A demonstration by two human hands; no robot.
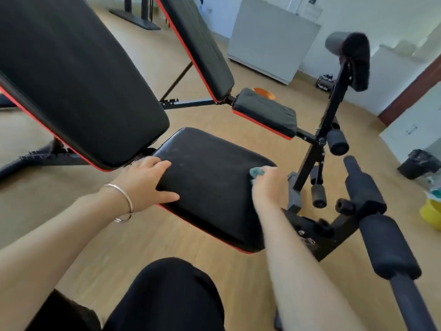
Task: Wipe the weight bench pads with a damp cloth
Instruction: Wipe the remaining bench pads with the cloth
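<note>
A black seat pad [214, 187] with a red lower edge lies in front of me. Above it at the left tilts the big black back pad [71, 80]. My left hand [145, 180], a silver bangle on its wrist, rests flat with spread fingers on the seat pad's near-left edge. My right hand [267, 185] is closed on a teal cloth [256, 173] and presses it against the seat pad's right edge. Only a small bunch of the cloth shows past the fingers.
A second bench stands behind, with a back pad [198, 44] and a small seat pad [265, 113]. Foam rollers [389, 247] and a black frame post [331, 111] crowd the right. A yellow basin [430, 216] and a black bin [416, 163] sit on the wood floor at far right.
</note>
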